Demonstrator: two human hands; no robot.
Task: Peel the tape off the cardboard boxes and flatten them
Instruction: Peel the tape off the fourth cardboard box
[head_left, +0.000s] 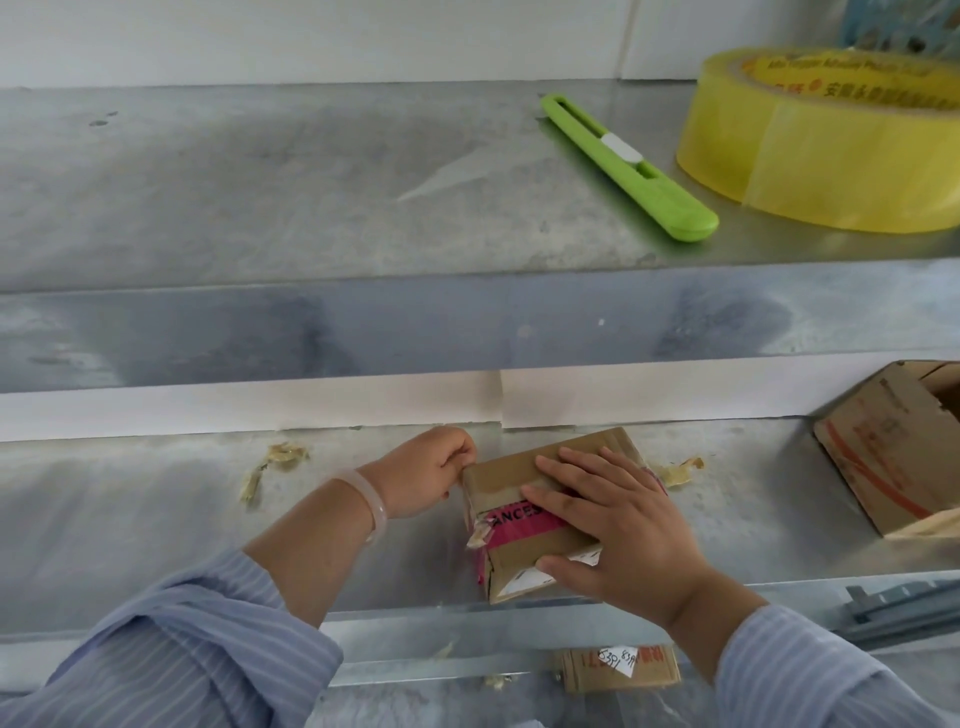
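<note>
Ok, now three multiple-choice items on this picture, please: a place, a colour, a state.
1. Where is the green knife? A upper shelf B floor C a drawer
2. Colour of the printed tape on the small box? A blue B pink C black
3. The right hand is: A flat on the small box B gripping the knife C idle
Key: A, it lies beside the yellow roll; B, the band is pink; A, straight fingers press the top.

Head-worn view, facing forward and down, close over shelves (363, 208)
</note>
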